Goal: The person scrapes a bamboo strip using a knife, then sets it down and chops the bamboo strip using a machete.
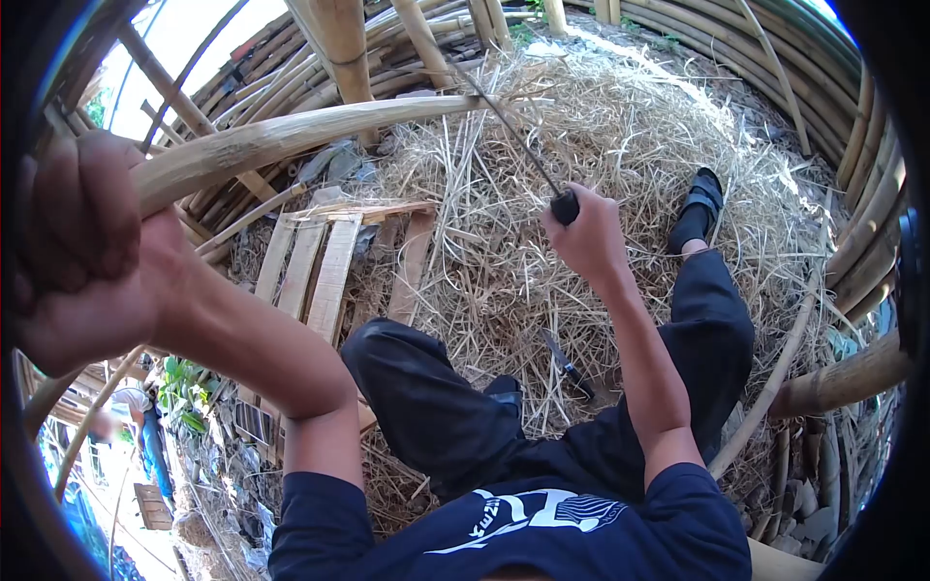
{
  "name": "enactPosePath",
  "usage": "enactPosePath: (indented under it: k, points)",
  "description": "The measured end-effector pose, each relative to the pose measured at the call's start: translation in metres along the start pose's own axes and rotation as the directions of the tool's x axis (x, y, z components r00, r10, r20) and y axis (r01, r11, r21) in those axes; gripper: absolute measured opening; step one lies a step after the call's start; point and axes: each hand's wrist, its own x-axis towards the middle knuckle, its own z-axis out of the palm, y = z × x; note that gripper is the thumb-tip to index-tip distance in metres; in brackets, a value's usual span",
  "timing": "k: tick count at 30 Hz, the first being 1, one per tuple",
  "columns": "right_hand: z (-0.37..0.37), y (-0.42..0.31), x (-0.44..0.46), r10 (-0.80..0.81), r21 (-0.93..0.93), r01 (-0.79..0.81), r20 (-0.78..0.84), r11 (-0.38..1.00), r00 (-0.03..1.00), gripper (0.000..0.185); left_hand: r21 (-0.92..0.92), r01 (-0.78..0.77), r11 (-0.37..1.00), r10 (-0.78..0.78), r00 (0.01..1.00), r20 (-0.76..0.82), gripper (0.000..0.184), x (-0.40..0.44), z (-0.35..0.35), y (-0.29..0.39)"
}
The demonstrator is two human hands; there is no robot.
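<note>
Pale pole point(281, 138), left hand point(92, 247) clenched round its thicker part, right hand point(589, 235) gripping a knife point(564, 206)

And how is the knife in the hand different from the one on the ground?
The held knife is up in the air, gripped by the right hand; the ground knife lies on the straw, with no hand on it. The held knife looks longer, the ground knife shorter. Both have dark handles.

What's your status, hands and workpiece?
Left hand gripping curved wooden piece. Right hand holding black-handled blade, crossing the piece near its far end. Second knife lying loose in shavings below.
</note>
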Motion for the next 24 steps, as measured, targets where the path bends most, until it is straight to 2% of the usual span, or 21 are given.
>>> enactPosePath:
  k: [2,3,4,6,7,8,9,10,11,12,13,14,15,16,18,19,21,22,24]
  points:
    - [-0.003,-0.013,-0.006,-0.187,0.052,0.187,-0.001,0.981,0.982,0.019,-0.151,0.058,0.987,-0.035,0.988,0.150,0.030,0.004,-0.013,0.003]
    - [-0.001,-0.020,-0.009,-0.292,0.025,0.295,-0.072,0.955,0.954,0.018,-0.098,0.026,0.995,-0.012,0.991,0.137,0.030,0.004,-0.016,0.003]
    - [0.002,-0.019,-0.011,-0.283,0.027,0.285,-0.068,0.958,0.957,0.018,-0.098,0.036,0.995,-0.022,0.990,0.137,0.030,0.004,-0.018,0.003]
    - [0.011,-0.013,-0.006,-0.332,0.007,0.334,-0.097,0.943,0.938,0.017,-0.269,0.097,0.958,-0.030,0.970,0.242,0.028,0.004,-0.023,0.003]
    - [0.020,0.001,-0.001,-0.246,0.041,0.249,-0.067,0.968,0.967,0.019,-0.267,0.097,0.959,-0.030,0.970,0.241,0.028,0.003,-0.020,0.003]
    - [0.028,0.019,0.007,-0.246,0.041,0.249,-0.066,0.968,0.967,0.019,-0.229,0.068,0.971,-0.017,0.976,0.216,0.028,0.001,-0.015,0.003]
    - [0.034,0.038,0.016,-0.036,-0.044,0.035,-0.038,0.998,0.999,0.021,-0.190,0.040,0.981,-0.003,0.982,0.190,0.027,0.000,-0.013,0.004]
    - [0.033,0.048,0.021,0.173,-0.134,-0.175,-0.031,0.975,0.984,0.023,-0.190,0.035,0.981,0.001,0.982,0.188,0.027,-0.003,-0.014,0.002]
    - [0.030,0.058,0.020,0.164,-0.132,-0.168,-0.040,0.977,0.986,0.023,-0.294,0.152,0.944,-0.085,0.970,0.227,0.027,-0.007,-0.017,-0.002]
    - [0.024,0.056,0.019,0.088,-0.203,-0.101,-0.069,0.974,0.994,0.024,-0.389,0.261,0.884,-0.155,0.947,0.283,0.027,-0.005,-0.013,-0.006]
    - [0.020,0.054,0.022,0.015,-0.275,-0.040,-0.093,0.961,0.996,0.026,-0.406,0.226,0.885,-0.094,0.943,0.320,0.027,-0.003,-0.008,-0.002]
    - [0.017,0.052,0.022,0.019,-0.275,-0.044,-0.094,0.960,0.995,0.026,-0.421,0.208,0.883,-0.055,0.936,0.348,0.028,-0.005,-0.002,0.003]
    - [0.008,0.032,0.016,0.195,-0.089,-0.189,0.063,0.978,0.979,0.026,-0.390,0.173,0.905,-0.045,0.948,0.315,0.028,-0.003,-0.007,0.000]
    - [0.001,0.018,0.016,0.322,0.075,-0.348,0.236,0.935,0.917,0.026,-0.360,0.129,0.924,-0.023,0.959,0.283,0.028,0.000,-0.010,-0.005]
    - [0.002,0.004,0.003,0.268,0.142,-0.301,0.210,0.943,0.940,0.023,-0.311,0.120,0.943,-0.039,0.966,0.255,0.029,0.002,-0.010,-0.004]
    - [0.002,-0.006,-0.004,0.114,0.147,-0.133,0.134,0.980,0.984,0.021,-0.254,0.118,0.960,-0.060,0.972,0.225,0.030,0.003,-0.010,-0.002]
    - [0.002,-0.024,-0.013,-0.196,0.093,0.196,-0.003,0.976,0.981,0.016,-0.266,0.121,0.956,-0.049,0.964,0.260,0.030,0.006,-0.016,-0.001]
    - [0.006,-0.023,-0.017,-0.183,0.096,0.182,0.003,0.979,0.983,0.016,-0.285,0.114,0.952,-0.028,0.956,0.292,0.031,0.006,-0.018,-0.001]
    - [0.014,-0.018,-0.015,-0.312,0.032,0.314,-0.049,0.949,0.949,0.014,-0.247,0.088,0.965,-0.024,0.968,0.250,0.032,0.000,-0.016,0.000]
